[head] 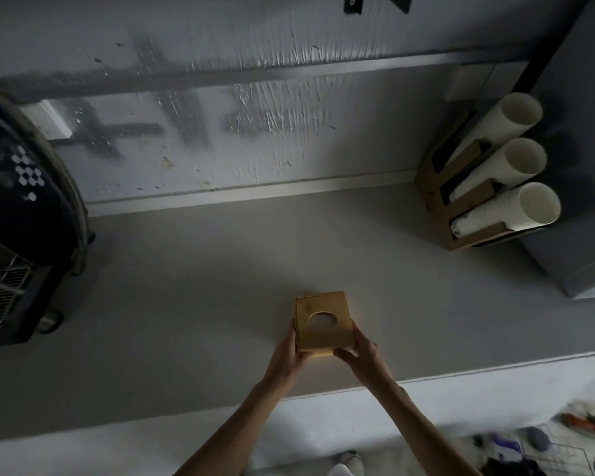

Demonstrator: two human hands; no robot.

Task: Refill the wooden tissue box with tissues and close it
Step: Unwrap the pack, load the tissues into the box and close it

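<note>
A wooden tissue box (323, 322) stands on the grey counter (186, 304), near its front edge. Its top panel has an oval opening, and something pale shows inside the hole. My left hand (289, 355) grips the box's left side and front corner. My right hand (361, 352) grips its right side, thumb under the front edge. Both forearms reach in from the bottom of the view. No loose tissues are in sight.
A dark machine with a metal grille (18, 235) stands at the left end of the counter. At the right, a cardboard holder (474, 221) carries three stacks of white paper cups. A wall runs behind. Floor clutter lies at bottom right.
</note>
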